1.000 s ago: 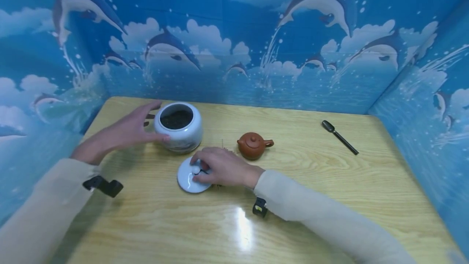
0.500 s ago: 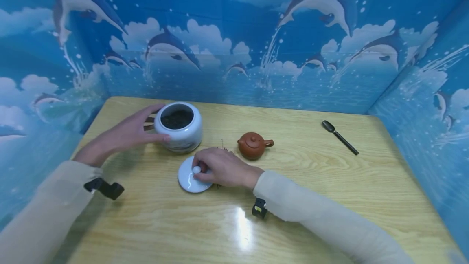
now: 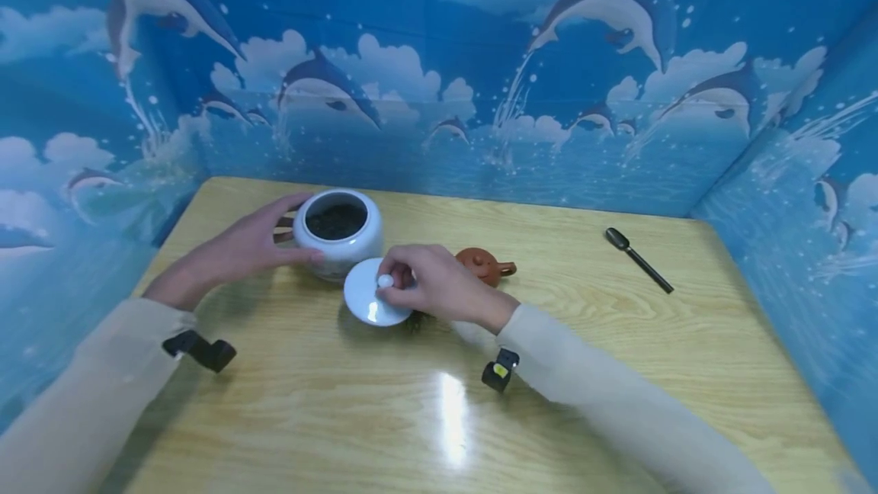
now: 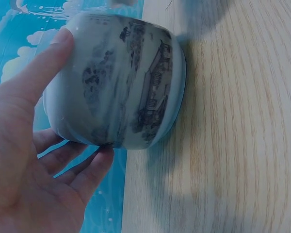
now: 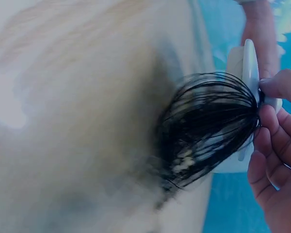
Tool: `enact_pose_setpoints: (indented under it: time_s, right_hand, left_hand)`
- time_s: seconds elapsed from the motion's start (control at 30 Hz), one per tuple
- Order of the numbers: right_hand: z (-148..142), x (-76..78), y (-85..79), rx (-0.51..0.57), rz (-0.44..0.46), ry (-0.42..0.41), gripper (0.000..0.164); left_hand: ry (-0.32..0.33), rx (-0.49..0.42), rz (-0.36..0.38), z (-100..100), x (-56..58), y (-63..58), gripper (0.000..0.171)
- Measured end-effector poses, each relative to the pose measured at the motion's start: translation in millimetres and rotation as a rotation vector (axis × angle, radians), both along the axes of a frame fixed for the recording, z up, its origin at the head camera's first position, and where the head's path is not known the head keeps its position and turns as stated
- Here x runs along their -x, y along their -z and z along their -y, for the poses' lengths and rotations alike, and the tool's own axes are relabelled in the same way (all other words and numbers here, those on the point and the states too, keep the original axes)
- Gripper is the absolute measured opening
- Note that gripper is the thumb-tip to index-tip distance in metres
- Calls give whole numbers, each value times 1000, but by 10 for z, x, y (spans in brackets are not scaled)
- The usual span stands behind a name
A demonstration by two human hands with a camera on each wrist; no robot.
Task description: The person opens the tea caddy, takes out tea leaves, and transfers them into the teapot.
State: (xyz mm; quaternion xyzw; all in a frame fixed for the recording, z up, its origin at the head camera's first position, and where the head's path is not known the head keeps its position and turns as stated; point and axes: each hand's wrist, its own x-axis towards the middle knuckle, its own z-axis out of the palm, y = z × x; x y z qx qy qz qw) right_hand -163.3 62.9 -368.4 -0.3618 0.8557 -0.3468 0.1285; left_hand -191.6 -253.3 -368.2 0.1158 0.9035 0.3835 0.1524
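Observation:
In the head view a white porcelain jar with dark, leaf-like bits inside stands at the left of the table. My left hand holds its left side, thumb at the front and fingers round the back; the left wrist view shows a painted landscape on the jar's wall. Close to the jar's front, my right hand pinches the knob of a white lid, raised over the table and slightly tilted. From the knob hangs a black tassel, its strands spread toward the tabletop in the right wrist view.
Partly behind my right hand sits a small brown clay teapot, handle to the right. Farther right lies a black spoon. The wooden table is walled at the back and sides by blue dolphin-print cloth.
My right hand has lifted the lid off the table and moved it back toward the jar, now overlapping part of the teapot. My left hand stays on the jar.

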Motion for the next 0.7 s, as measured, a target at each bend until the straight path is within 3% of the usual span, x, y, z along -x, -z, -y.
enact_pose_setpoints:
  time_s: [0.4, 0.7]
  right_hand:
    - [-49, 234, -414, 143, 2, 110, 16]
    - [256, 452, -501, 138, -27, 155, 19]
  left_hand:
    - [9, -11, 1, -30, -9, -16, 117]
    - [18, -20, -3, 11, -16, 10, 112]
